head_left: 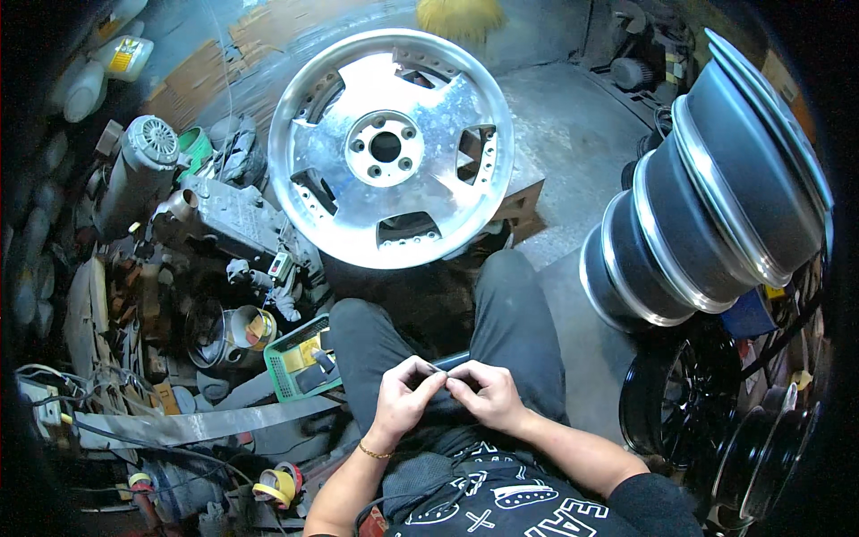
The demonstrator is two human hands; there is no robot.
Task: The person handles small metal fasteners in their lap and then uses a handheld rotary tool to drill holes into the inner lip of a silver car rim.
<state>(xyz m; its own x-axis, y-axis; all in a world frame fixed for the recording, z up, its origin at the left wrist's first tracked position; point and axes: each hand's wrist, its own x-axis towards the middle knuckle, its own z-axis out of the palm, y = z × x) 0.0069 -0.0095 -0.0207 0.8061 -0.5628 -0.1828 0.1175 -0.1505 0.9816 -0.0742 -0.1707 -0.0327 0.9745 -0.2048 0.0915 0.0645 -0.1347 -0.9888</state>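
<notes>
My left hand (pixel 408 395) and my right hand (pixel 488 394) meet above my lap, thumbs and fingertips pinched close together. Whatever lies between the fingers is too small or too hidden to name. Just behind the fingertips shows a short dark piece with a bluish edge (pixel 453 360); whether the hands touch it I cannot tell. Beyond my knees, a polished silver wheel rim (pixel 385 192) rests face up, with a round centre bore, bolt holes around it and several window openings. Neither hand touches the rim.
Stacked dark rims with bright lips (pixel 689 206) lean at the right, above a black spoked wheel (pixel 677 389). A green basket (pixel 284 380) stands left of my leg. Farther left are a grey motor (pixel 148 157), tape rolls (pixel 277 486) and loose cables. A yellow broom head (pixel 460 16) is at the back.
</notes>
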